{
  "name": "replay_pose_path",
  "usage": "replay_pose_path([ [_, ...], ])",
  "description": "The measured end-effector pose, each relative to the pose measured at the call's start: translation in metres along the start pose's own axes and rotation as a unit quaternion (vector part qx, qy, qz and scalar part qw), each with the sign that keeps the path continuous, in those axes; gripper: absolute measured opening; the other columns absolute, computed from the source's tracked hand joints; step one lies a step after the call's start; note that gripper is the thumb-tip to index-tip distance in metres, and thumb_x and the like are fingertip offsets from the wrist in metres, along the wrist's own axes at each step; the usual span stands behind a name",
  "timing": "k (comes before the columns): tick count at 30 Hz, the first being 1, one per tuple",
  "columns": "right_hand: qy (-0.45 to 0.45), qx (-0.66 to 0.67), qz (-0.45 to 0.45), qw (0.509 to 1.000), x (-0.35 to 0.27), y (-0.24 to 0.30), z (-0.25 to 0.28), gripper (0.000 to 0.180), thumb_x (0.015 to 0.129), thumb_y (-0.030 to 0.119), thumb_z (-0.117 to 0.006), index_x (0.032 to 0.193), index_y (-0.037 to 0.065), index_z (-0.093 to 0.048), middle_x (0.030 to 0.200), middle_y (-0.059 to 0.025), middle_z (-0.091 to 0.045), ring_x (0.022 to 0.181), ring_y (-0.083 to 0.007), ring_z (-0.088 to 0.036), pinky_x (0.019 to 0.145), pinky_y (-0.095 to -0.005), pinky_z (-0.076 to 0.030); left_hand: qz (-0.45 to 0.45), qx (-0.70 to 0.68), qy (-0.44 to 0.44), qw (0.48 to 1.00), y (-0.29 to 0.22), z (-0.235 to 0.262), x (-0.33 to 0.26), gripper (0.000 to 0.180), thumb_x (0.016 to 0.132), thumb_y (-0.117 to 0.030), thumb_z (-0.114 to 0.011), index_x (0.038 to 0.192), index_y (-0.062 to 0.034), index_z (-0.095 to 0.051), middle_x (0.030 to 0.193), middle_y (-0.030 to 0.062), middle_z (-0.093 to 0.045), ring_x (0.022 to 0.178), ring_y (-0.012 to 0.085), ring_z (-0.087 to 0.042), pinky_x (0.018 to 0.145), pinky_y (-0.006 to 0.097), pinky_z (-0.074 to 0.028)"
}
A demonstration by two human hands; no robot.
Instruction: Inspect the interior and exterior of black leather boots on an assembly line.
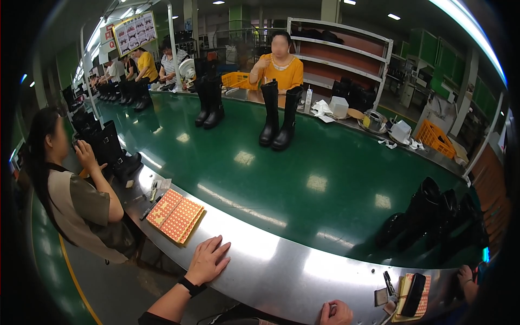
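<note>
My left hand (pixel 208 261) lies on the metal ledge (pixel 252 265), fingers spread and nothing in them; a black band circles that wrist. The closest thing to it is a stack of red-and-yellow patterned sheets (pixel 176 216) to its upper left. At the near edge of the ledge my right hand (pixel 336 313) rests with its fingers curled in, and I see nothing held in it. Right of it are a small square pad (pixel 381 297), a black clip-like tool (pixel 388 283) and a dark phone (pixel 414 295) on a patterned pad (pixel 427 287).
Tall black boots stand on the green belt (pixel 227 162): one pair (pixel 279 122) centre, another (pixel 208 103) farther left, more (pixel 428 216) at right. A person (pixel 81 184) on my left handles boots. Someone in yellow (pixel 287 70) faces me. Another person's hand (pixel 467 279) shows right.
</note>
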State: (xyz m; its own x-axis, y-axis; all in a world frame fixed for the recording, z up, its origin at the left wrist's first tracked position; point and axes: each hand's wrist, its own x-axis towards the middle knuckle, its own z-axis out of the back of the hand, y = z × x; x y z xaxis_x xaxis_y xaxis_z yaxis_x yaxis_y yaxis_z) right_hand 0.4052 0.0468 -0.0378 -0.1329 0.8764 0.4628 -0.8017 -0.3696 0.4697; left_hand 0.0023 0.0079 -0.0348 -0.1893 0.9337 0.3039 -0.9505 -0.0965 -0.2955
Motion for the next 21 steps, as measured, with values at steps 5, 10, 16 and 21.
replay_pose_path([
  [5,0.01,0.002,-0.012,1.0,-0.0006,0.0008,0.0,0.012,0.089,0.019,-0.069,0.09,0.007,-0.066,0.073,-0.0103,-0.059,0.068,-0.0321,-0.058,0.066,-0.0437,-0.045,0.002,-0.001,0.001,1.0,0.0009,-0.0009,-0.0003,0.043,0.09,-0.031,-0.068,0.13,-0.0157,-0.064,0.139,0.0123,-0.054,0.129,0.0321,-0.049,0.109,0.046,-0.037],
  [10,0.02,-0.002,-0.015,1.0,-0.0012,0.0,0.0,0.013,0.09,0.02,-0.068,0.092,0.007,-0.067,0.074,-0.0104,-0.061,0.07,-0.0324,-0.059,0.068,-0.0438,-0.045,-0.002,0.001,0.001,1.0,0.0008,0.0,0.0002,0.044,0.09,-0.03,-0.068,0.131,-0.0155,-0.064,0.139,0.0123,-0.054,0.129,0.0317,-0.049,0.109,0.046,-0.037],
  [16,0.016,-0.006,-0.01,1.0,-0.002,-0.0006,-0.001,0.014,0.09,0.02,-0.068,0.093,0.006,-0.067,0.075,-0.0105,-0.062,0.072,-0.0323,-0.06,0.069,-0.0435,-0.046,0.0,0.003,0.0,1.0,0.0016,-0.001,-0.0005,0.043,0.09,-0.03,-0.068,0.13,-0.0151,-0.064,0.139,0.0125,-0.054,0.129,0.0315,-0.049,0.108,0.046,-0.037],
  [21,0.022,-0.003,-0.009,1.0,-0.0011,-0.0001,-0.0001,0.014,0.09,0.019,-0.069,0.093,0.006,-0.067,0.075,-0.0108,-0.061,0.071,-0.0323,-0.059,0.068,-0.0432,-0.046,-0.002,0.0,-0.001,1.0,0.0016,-0.0009,-0.0006,0.044,0.09,-0.03,-0.068,0.131,-0.015,-0.063,0.139,0.0127,-0.054,0.13,0.0316,-0.049,0.108,0.046,-0.037],
])
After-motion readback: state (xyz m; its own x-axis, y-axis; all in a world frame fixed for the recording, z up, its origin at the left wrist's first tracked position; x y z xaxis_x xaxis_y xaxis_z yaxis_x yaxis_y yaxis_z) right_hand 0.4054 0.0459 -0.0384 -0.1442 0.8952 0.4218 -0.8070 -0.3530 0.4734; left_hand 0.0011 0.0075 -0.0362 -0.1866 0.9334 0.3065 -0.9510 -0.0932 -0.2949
